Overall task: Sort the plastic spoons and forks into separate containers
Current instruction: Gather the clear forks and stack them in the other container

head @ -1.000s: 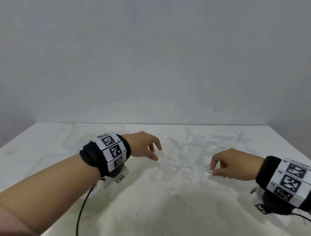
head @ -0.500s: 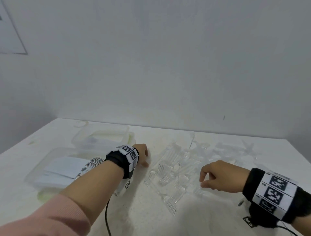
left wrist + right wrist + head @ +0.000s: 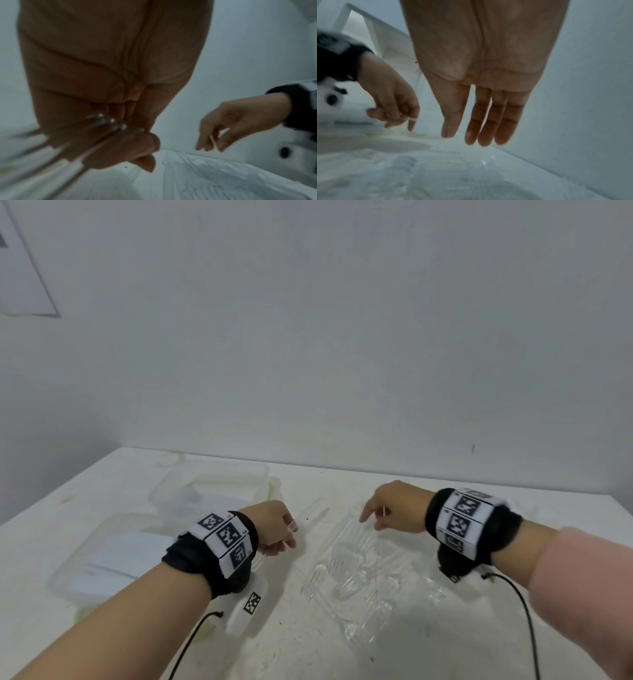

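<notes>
A pile of clear plastic spoons and forks (image 3: 349,570) lies in the middle of the white table (image 3: 301,642). My left hand (image 3: 291,537) hovers at the pile's left edge and grips a bundle of clear utensils (image 3: 313,513); their handle ends (image 3: 111,121) show at the palm in the left wrist view. Whether they are spoons or forks I cannot tell. My right hand (image 3: 368,518) hangs above the pile's far side with straight fingers (image 3: 488,132) and holds nothing. Two clear containers stand at the left, a far one (image 3: 222,467) and a near one (image 3: 68,559).
White paper (image 3: 113,556) lies in the near container. A grey wall runs along the table's far edge. Black cables (image 3: 524,611) hang from both wrists onto the table. A framed sheet (image 3: 20,275) hangs on the wall at the upper left.
The left hand has come back to the pile's left edge with a bundle of utensils in its grip. The right hand rose and moved across the pile, its fingers straightening.
</notes>
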A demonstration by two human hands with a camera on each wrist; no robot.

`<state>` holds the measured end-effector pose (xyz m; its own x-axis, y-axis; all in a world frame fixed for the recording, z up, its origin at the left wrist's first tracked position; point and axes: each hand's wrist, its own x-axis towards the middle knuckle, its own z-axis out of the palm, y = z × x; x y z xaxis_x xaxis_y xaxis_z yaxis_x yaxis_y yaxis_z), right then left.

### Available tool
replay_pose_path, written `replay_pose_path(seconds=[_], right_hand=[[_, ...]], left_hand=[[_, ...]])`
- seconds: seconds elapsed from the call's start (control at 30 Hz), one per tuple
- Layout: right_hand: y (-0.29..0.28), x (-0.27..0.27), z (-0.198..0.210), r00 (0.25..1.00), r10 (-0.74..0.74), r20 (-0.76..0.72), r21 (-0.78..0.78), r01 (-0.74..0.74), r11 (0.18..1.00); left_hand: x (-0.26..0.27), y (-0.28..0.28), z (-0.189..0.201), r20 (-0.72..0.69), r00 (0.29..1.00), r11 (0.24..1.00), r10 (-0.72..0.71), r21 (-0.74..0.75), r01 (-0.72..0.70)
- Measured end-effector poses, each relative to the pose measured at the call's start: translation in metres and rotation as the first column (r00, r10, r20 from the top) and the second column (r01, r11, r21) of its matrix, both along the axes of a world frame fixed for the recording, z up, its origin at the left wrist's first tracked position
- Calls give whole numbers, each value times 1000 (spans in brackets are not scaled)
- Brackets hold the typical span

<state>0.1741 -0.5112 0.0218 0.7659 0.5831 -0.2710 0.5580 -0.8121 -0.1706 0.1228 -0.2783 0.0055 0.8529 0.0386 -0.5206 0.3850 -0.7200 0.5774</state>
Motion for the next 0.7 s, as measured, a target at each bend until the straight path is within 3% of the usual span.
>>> replay_pose_path(seconds=[0.2, 0.3, 0.47, 0.57, 0.7], right_hand=[[46, 53, -25, 977, 194, 91, -126, -182, 975], [54, 63, -39, 969, 238, 61, -156, -227, 961], [48, 68, -43, 961, 277, 20, -16, -277, 961], [39, 66, -30, 965, 262, -14, 129, -258, 957], [19, 49, -2, 978, 211, 0, 202, -206, 957]], left_hand=[[-4, 7, -7, 14, 1000, 999, 21, -27, -21], [-6, 9, -11, 28, 999, 998, 46, -35, -45], [-10, 7, -14, 39, 997, 996, 73, -54, -70], [-10, 9, -12, 65, 996, 998, 57, -10, -56], [-9, 10, -10, 111, 991, 997, 72, 17, -74]])
